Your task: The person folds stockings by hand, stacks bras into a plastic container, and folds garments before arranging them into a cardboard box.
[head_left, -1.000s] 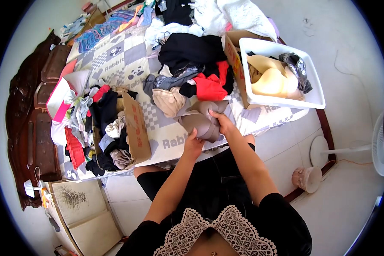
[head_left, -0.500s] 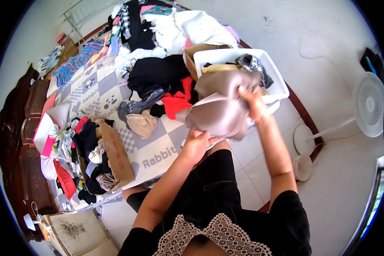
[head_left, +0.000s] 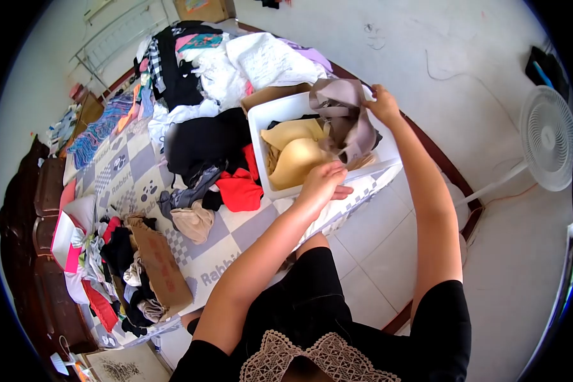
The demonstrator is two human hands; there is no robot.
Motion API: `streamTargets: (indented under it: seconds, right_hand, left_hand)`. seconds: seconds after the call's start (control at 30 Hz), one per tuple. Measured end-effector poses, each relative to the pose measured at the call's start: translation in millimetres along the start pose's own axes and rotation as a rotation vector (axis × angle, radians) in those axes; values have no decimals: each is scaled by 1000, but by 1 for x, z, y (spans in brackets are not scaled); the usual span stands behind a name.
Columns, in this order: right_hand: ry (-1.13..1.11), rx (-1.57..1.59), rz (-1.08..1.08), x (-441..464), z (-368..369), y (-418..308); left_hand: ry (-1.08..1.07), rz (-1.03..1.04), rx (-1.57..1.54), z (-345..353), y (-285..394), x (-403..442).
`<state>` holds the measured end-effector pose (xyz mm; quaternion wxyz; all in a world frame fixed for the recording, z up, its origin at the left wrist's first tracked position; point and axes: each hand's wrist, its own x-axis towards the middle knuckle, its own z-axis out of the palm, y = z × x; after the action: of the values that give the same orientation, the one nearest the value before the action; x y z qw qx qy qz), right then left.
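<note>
A white plastic bin (head_left: 258,143) stands at the bed's edge. Inside it lie a yellow-beige bra (head_left: 299,156) at the left and a taupe bra (head_left: 350,124) at the right, partly draped near the far corner. My right hand (head_left: 383,105) is closed at the bin's far right rim, beside the taupe bra; its fingertips are partly hidden. Above the bin's near edge, my left hand (head_left: 325,186) has its fingers apart and holds nothing, close to the yellow-beige bra.
Black garments (head_left: 207,143), a red cloth (head_left: 240,190) and a beige cloth (head_left: 194,221) lie left of the bin. A cardboard box (head_left: 162,267) full of clothes sits at the bed's near left. A white fan (head_left: 547,137) stands at the right.
The taupe bra has gone from between both my hands down into the bin. My left hand has let go of it, and my right hand has moved to the bin's far rim. The view has shifted.
</note>
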<state>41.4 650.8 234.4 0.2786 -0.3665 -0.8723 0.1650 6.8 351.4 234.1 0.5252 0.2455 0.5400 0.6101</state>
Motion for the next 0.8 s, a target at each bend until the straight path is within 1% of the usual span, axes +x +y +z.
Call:
streamTargets:
  seconds: [0.03, 0.07, 0.1, 0.13, 0.17, 0.2, 0.27, 0.3, 0.33, 0.37, 0.4, 0.43, 0.47, 0.5, 0.53, 0.6, 0.67, 0.73, 0.77, 0.8]
  right_hand:
    - [74, -12, -54, -10, -4, -16]
    - [147, -23, -108, -20, -7, -35]
    - [184, 37, -241, -24, -9, -48]
    - [164, 93, -356, -28, -8, -60]
    - [46, 62, -448, -28, -3, -64]
    - [-42, -12, -427, -33, 13, -67]
    - [-335, -274, -351, -57, 12, -91]
    - [-334, -277, -350, -59, 21, -90]
    - [-424, -328, -256, -62, 34, -87]
    - [-515, -377, -162, -63, 46, -84]
    - [-518, -375, -168, -61, 43, -87]
    - [-586, -412, -85, -57, 36, -92]
    - [-652, -449, -4, -53, 32, -96]
    - [-670, -419, 14, -50, 34, -92]
    - [-673, -418, 3, -45, 38, -86]
    - [-636, -321, 49, -42, 50, -80]
    - [-588, -353, 27, -45, 51, -85]
    - [-532, -402, 10, -47, 58, -87]
    - [-486, -411, -3, -49, 59, -88]
    - [-438, -418, -11, -53, 53, -93]
  left_hand:
    - [55, 42, 71, 2, 2, -4]
    - [59, 36, 71, 1, 7, -8]
    - [41, 121, 225, 0, 12, -11]
    - [20, 205, 380, 1, 14, -12]
    - [91, 351, 454, 3, 12, -12]
    - [83, 347, 455, 6, 12, -12]
    - [294, 802, 880, 11, 17, -12]
    - [314, 870, 992, 12, 20, -14]
    - [315, 869, 990, 11, 17, -14]
    - [343, 903, 1141, 8, 13, -12]
    - [376, 934, 1293, 2, 7, -9]
    - [342, 798, 1361, -8, -2, -6]
    - [355, 790, 1363, -15, -10, -5]
    - [398, 705, 1454, -19, -13, -6]
    - [443, 619, 1542, -23, -16, -6]
    - [456, 584, 1570, -31, -24, -1]
    - [434, 578, 1665, -33, -25, 2]
    - [409, 640, 1564, -35, -23, -2]
    - [395, 707, 1480, -37, -22, -9]
    - [417, 695, 1478, -44, -22, -16]
